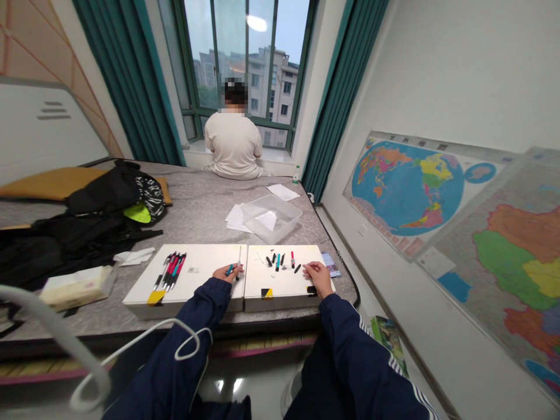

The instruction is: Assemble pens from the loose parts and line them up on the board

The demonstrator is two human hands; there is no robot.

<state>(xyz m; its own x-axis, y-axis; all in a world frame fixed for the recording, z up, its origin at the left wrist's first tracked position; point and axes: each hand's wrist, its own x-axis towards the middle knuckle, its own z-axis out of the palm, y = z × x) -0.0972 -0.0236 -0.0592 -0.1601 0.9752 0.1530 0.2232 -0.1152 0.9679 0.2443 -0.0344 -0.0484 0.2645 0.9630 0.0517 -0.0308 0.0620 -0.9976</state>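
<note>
My left hand (228,272) is closed over the left white box (205,286), gripping pen parts: a teal piece shows among the fingers, and a thin pale tube (240,256) stands upright from them. Over the right white box (284,280), my right hand (318,277) has its fingers slightly apart, close beside a small black pen part (298,269). Further loose pieces lie there, among them a teal barrel (277,262), a red-tipped piece (293,259) and several black parts (269,262). A row of whole pens (170,271) rests on the left box.
Behind the boxes are a clear plastic bin (286,219) and paper sheets (235,217). To the left lie a tissue pack (79,287) and black bags (56,239). A person (234,143) sits by the window. A white cable (144,341) crosses near my left sleeve.
</note>
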